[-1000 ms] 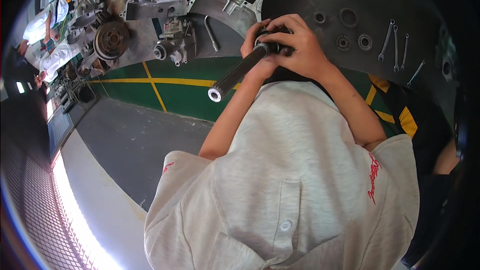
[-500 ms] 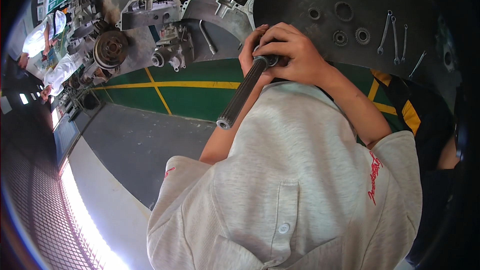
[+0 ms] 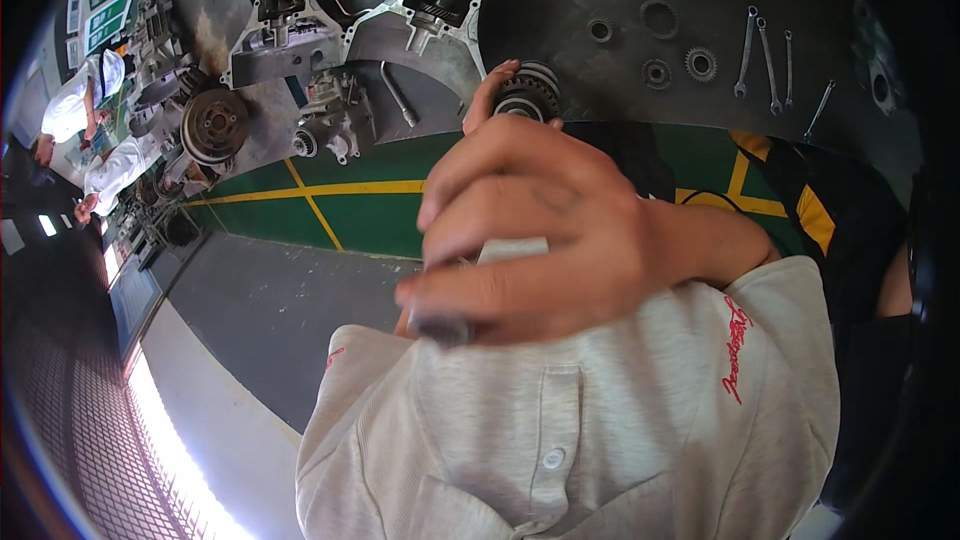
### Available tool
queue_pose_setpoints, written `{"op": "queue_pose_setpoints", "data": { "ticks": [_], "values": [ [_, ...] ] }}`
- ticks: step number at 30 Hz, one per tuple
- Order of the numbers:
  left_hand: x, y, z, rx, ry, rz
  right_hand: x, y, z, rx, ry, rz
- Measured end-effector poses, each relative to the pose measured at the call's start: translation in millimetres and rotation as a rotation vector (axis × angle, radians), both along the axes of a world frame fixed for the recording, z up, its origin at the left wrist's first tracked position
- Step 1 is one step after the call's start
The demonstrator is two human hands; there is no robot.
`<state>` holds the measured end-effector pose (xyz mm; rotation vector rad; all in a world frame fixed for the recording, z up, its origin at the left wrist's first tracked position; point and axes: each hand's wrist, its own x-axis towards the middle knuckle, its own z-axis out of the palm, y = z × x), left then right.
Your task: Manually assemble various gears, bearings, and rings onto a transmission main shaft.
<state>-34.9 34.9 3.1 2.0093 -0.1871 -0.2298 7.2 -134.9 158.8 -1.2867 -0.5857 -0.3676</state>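
Note:
A dark metal gear shaft is held close in front of my chest. Its stacked gears (image 3: 528, 92) show past my knuckles, and the dark shaft end (image 3: 443, 329) pokes out below my fingers. My right hand (image 3: 545, 230), slightly smeared by motion, is closed around the shaft and covers most of it. Behind it, my left hand (image 3: 488, 97) grips the gear end; only a few of its fingers show beside the gears, and the rest of that hand is hidden.
On the dark bench lie several loose gears and rings (image 3: 701, 64) and several wrenches (image 3: 767, 60) at the right. Opened gearbox housings (image 3: 480, 35), a smaller housing (image 3: 335, 115), a bent bar (image 3: 397, 95) and a rusty drum (image 3: 214, 126) stand leftward. People in white work at far left.
My right hand has come up nearer and slid along the shaft to its lower end, covering it. The stacked gears now show beyond it, with my left hand's fingers beside them.

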Motion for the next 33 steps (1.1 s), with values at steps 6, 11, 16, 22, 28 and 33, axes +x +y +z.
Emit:
{"op": "queue_pose_setpoints", "data": {
  "ticks": [6, 11, 16, 22, 28, 33],
  "values": [
    [-3.6, 8.4, -8.1, -0.075, -0.014, 0.126, 41.7, -64.3, -29.2, -0.138, -0.081, -0.298],
    [3.0, 3.3, -1.8, -0.083, -0.089, 0.116, 47.7, -155.6, -249.4, -0.812, 0.681, -0.632],
    [3.6, 4.7, -2.4, -0.131, -0.007, 0.143, 64.8, -203.0, -368.9, -1.14, 0.769, -0.544],
    [2.9, 3.6, -4.3, -0.112, -0.05, 0.118, 61.0, -225.5, -430.4, -1.109, 0.936, -0.454],
    [0.3, 6.6, -6.8, -0.092, -0.095, 0.122, 55.7, -200.4, -414.0, -1.139, 0.907, -0.604],
    [4.8, -0.3, -3.2, -0.081, -0.071, 0.105, 31.8, -199.4, -393.8, -1.343, 0.759, -0.841]
  ]
}}
